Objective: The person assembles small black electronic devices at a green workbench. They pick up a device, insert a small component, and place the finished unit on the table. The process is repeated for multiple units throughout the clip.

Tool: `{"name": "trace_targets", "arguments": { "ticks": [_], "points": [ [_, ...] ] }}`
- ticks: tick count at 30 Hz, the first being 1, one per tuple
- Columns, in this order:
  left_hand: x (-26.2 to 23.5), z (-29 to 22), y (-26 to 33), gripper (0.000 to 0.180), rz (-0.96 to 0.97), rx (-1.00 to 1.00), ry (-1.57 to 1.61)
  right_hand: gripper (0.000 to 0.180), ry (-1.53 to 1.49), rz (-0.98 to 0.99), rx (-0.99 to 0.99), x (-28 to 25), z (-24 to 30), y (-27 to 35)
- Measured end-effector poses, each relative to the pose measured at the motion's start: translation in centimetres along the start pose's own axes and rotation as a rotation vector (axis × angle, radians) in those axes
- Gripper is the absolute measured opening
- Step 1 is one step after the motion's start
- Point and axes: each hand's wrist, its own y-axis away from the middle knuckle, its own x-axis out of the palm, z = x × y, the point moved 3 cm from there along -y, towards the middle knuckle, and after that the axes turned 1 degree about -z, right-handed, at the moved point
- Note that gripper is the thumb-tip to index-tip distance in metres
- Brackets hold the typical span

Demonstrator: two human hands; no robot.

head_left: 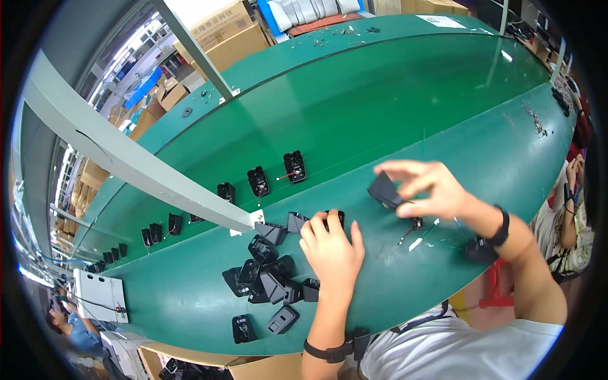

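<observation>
My right hand [436, 189] is raised over the right part of the bench, its thumb and fingers pinching a black plastic housing [382, 192], slightly blurred. My left hand [332, 252] rests by the upper right edge of a heap of black housings [273, 285], its fingers curled over another black plastic housing [342, 218] that they mostly hide. Below my right hand lies a small part with red and black wires [415, 224]. A white strip [415, 244] is beside it on the green bench top [380, 297].
A green conveyor belt [354, 101] beyond the bench carries a row of open black housings [294, 167] with wires. A grey metal post [145, 152] slants across the left. Loose small metal parts [537, 121] lie far right. A cardboard box [266, 367] stands below the near edge.
</observation>
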Motion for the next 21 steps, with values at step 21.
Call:
{"name": "trace_targets", "arguments": {
  "ticks": [21],
  "points": [
    [0.0, -1.5, 0.9, 0.071, 0.47, 0.032, 0.145, 0.038, 0.676, 0.335, 0.086, -3.1, -1.7, -4.0]
  ]
}}
